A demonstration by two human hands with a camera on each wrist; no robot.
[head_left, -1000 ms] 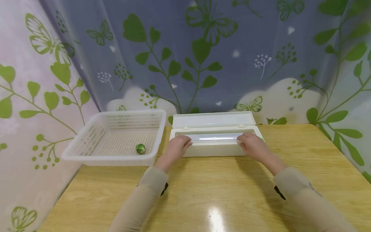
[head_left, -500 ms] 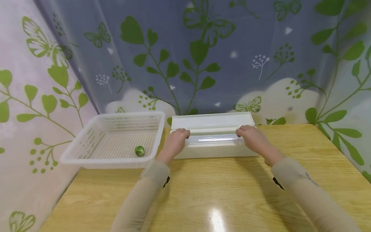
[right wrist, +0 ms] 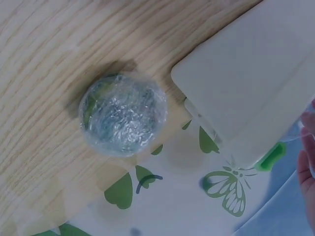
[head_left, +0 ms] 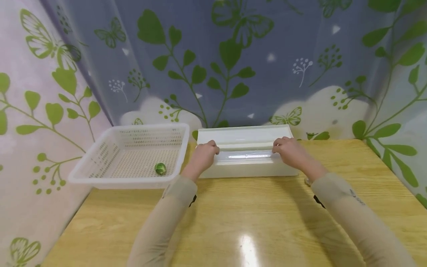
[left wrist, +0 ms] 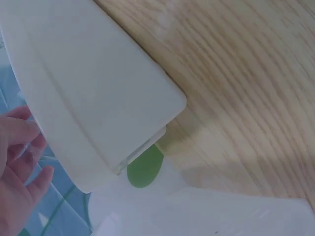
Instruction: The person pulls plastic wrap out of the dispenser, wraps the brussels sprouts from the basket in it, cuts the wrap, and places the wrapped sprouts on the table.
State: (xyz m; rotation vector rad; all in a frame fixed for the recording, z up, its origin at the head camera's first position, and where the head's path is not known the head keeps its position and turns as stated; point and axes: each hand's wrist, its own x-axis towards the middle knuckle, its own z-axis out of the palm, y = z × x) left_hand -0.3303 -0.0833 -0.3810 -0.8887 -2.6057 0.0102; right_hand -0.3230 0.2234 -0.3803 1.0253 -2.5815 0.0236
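Note:
In the head view, a long white cling film box [head_left: 247, 170] lies on the table with its lid [head_left: 245, 134] tipped back. Clear cling film [head_left: 245, 155] stretches across its opening. The left hand [head_left: 202, 155] pinches the film near the box's left end, and the right hand [head_left: 291, 151] pinches it near the right end. Only part of the left hand [left wrist: 19, 167] shows past the box [left wrist: 98, 93] in the left wrist view. Fingers of the right hand [right wrist: 307, 152] appear at the right wrist view's edge, near a green tab [right wrist: 270, 156].
A white perforated basket [head_left: 116, 182] with a small green ball-shaped vegetable [head_left: 160, 168] stands left of the box. A round film-wrapped bundle [right wrist: 123, 114] rests on the wooden table [head_left: 217, 222] by the box's right end. A patterned curtain [head_left: 247, 92] hangs behind.
Both hands have risen slightly from the box opening, drawing the film's edge up with them. The box, basket and green vegetable stay in place.

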